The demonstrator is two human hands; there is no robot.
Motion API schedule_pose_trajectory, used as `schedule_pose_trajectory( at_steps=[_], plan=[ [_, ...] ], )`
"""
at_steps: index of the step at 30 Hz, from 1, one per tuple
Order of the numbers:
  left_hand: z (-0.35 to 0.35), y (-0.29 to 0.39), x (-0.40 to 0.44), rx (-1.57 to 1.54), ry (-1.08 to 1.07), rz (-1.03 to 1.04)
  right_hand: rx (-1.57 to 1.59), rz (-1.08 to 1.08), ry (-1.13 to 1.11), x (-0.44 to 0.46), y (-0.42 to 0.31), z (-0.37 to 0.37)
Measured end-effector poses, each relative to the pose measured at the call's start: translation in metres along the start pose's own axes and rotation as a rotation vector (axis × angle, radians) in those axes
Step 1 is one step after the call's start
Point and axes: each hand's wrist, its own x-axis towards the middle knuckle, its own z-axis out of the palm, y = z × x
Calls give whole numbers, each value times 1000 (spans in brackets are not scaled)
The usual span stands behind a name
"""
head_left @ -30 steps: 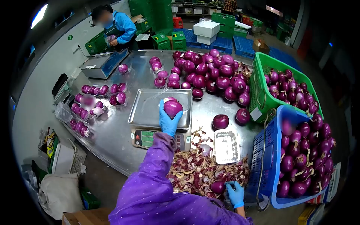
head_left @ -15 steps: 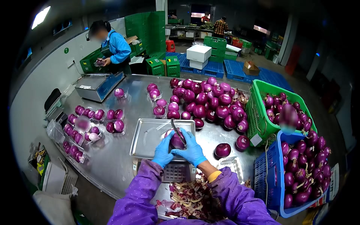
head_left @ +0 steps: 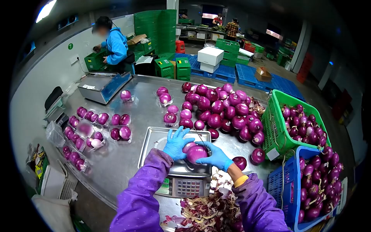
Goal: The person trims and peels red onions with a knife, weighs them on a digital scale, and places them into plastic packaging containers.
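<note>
A large red onion [head_left: 196,154] is at the front of the steel pan of a weighing scale [head_left: 191,187]. My right hand [head_left: 217,156], in a blue glove, grips its right side. A thin dark blade, partly hidden, angles up from the same hand. To the left, my left hand [head_left: 177,144] has its fingers spread over the pan, beside a second onion [head_left: 188,147] that shows behind the large one. The left thumb is hard to see. Onion skins [head_left: 210,208] lie in front of the scale, and one onion [head_left: 239,162] sits right of the pan.
Onions [head_left: 230,112] are piled behind the scale. A green crate [head_left: 272,133] and a blue crate [head_left: 295,185], both holding onions, stand right. Packed onions [head_left: 120,133] lie left on the steel table [head_left: 116,166]. A co-worker [head_left: 118,46] in blue stands at the back left.
From the skins at the front, my right hand has come up to the pan with the blade. My left hand has moved off the large onion, its fingers now spread. The co-worker has turned to a crate.
</note>
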Motion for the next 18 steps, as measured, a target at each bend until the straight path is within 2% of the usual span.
schedule_pose_trajectory(
  at_steps=[2, 3, 4, 6, 7, 10, 11, 13, 15, 17, 18],
  plan=[
    [11, -20, -3, -265, 89, -9, -18, 18, -92, 11, 2, -7],
    [6, -22, -7, -467, 67, -103, -43, 47, -137, 17, 1, -10],
    [13, -29, -12, -622, 160, -157, -47, 88, -158, 22, -1, -11],
    [14, -44, -13, -647, 239, -147, -57, 170, -200, 32, -5, -12],
    [12, -41, -17, -781, 200, -197, -57, 148, -222, 36, -3, -12],
    [23, -41, -24, -635, 223, -233, -201, 45, -268, 50, 11, -9],
    [28, -44, -26, -699, 239, -268, -272, 6, -277, 51, 16, -7],
    [25, -43, -26, -692, 217, -262, -306, -22, -203, 45, 15, -6],
    [21, -38, -27, -737, 218, -304, -343, -57, -29, 27, 12, -3],
    [19, -31, -27, -832, 236, -388, -180, 79, 213, 5, 14, -4],
    [24, -30, -25, -960, 317, -482, -98, 145, 336, -4, 17, -6]
  ],
)
